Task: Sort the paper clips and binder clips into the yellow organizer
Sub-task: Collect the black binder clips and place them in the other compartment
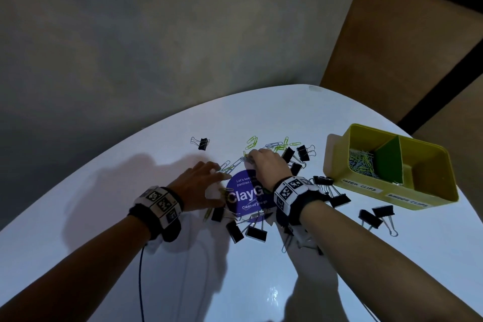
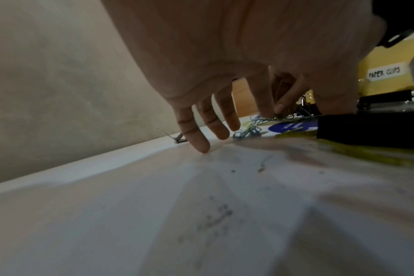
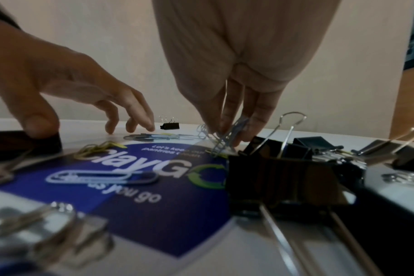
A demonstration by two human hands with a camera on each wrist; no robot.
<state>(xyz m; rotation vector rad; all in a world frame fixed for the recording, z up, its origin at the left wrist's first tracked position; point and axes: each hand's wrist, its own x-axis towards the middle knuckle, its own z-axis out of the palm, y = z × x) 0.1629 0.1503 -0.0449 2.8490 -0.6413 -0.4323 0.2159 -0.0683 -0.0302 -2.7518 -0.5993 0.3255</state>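
Observation:
The yellow organizer stands at the right of the white table; its left compartment, labelled paper clips, holds a heap of clips, and the right compartment looks empty. My right hand reaches down near the blue sticker and pinches a small bunch of blue paper clips with thumb and fingertips. My left hand lies spread just left of it. Its fingers touch the table and its thumb rests on a black binder clip. Green and blue paper clips lie beyond the hands.
Several black binder clips lie around the round blue ClayGo sticker: some by the organizer, some near my wrists, two at the right, one alone at the far left. A wall stands behind the table.

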